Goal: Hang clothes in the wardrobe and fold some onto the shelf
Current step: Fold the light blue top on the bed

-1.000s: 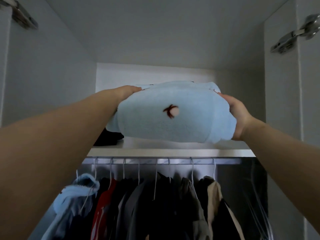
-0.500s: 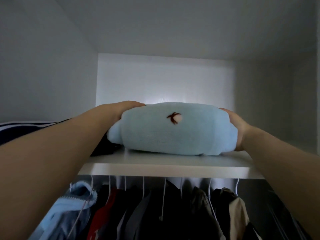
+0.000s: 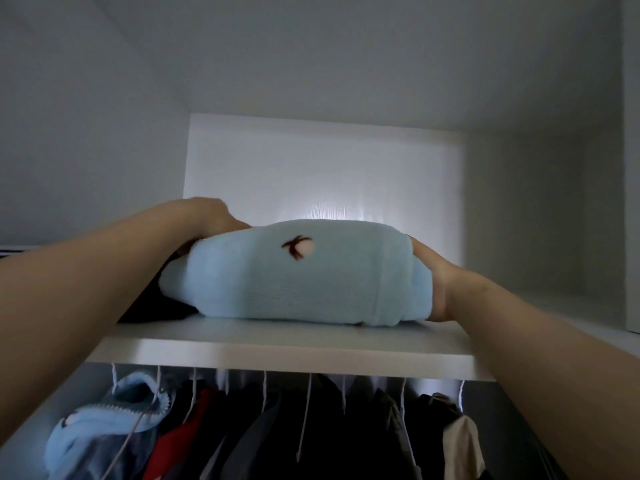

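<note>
A folded light-blue fleece garment [image 3: 294,278] with a small brown mark lies on the white wardrobe shelf [image 3: 277,355], near its front edge. My left hand [image 3: 211,216] rests on its upper left end, fingers bent over the top. My right hand [image 3: 433,282] presses against its right end, with the fingers hidden behind the fabric. Both forearms reach up from the lower corners.
A dark folded garment [image 3: 156,310] lies on the shelf left of the blue one. Below the shelf hang several clothes on white hangers: a light-blue hooded piece [image 3: 104,431], a red one [image 3: 183,431], dark jackets [image 3: 346,427], a beige one [image 3: 460,441]. White wardrobe walls close both sides.
The blue garment went from being held above the shelf edge to lying on the shelf. Both hands stayed on its ends and moved further in.
</note>
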`<state>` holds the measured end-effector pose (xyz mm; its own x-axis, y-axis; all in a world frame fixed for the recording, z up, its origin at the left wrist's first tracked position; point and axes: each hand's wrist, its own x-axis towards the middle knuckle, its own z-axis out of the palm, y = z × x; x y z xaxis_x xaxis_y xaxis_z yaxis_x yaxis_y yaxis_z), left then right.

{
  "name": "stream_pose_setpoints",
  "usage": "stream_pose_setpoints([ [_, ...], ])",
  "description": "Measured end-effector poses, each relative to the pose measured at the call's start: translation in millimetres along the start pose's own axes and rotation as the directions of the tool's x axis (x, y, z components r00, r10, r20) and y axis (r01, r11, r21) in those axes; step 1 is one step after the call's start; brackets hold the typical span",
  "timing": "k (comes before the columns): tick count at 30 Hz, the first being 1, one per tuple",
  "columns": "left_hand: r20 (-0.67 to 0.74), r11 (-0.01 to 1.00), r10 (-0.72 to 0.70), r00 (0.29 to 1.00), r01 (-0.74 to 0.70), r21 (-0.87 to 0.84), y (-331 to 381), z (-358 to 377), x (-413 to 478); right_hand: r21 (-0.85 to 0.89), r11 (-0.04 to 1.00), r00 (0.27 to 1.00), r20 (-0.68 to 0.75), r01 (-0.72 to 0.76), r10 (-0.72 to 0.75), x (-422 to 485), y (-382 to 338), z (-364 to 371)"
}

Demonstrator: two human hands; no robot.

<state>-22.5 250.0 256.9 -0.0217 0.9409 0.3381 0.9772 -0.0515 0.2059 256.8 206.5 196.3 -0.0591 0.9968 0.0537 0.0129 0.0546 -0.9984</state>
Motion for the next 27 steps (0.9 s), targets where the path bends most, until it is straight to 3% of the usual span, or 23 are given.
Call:
stream_pose_setpoints([
  [3, -0.205, 0.99, 0.133, 0.97, -0.12, 0.072, 24.1, -12.5, -8.7, -0.023, 1.0, 1.0, -0.01, 0.008, -0.008, 2.0, 0.3, -1.2],
  [5, -0.242, 0.949, 0.261, 0.935, -0.294, -0.114, 48.1, -13.8, -17.6, -0.029, 1.0, 1.0, -0.024, -0.007, 0.006, 0.0, 0.5, -1.9],
  [8, -0.068, 0.836, 0.481, 0.874, -0.481, -0.264, 74.9, 0.0, -24.2, -0.011, 1.0, 1.0, -0.028, -0.002, 0.001, 2.3, 0.5, -2.9],
  [10, 0.105, 0.819, 0.528, 0.843, -0.472, -0.327, 82.2, 11.2, -25.4, -0.016, 1.0, 1.0, -0.016, -0.006, 0.006, 2.6, 0.6, -2.3],
  [14, 0.207, 0.851, 0.437, 0.876, -0.328, -0.41, 79.0, 20.8, -21.8, -0.043, 0.999, 1.0, 0.011, 0.0, 0.0, 6.4, 0.8, -4.7],
  [27, 0.176, 0.898, 0.38, 0.908, -0.316, -0.306, 83.4, 33.9, -32.4, -0.128, 0.992, 0.997, -0.072, -0.002, -0.007, 0.0, 2.4, -5.0],
])
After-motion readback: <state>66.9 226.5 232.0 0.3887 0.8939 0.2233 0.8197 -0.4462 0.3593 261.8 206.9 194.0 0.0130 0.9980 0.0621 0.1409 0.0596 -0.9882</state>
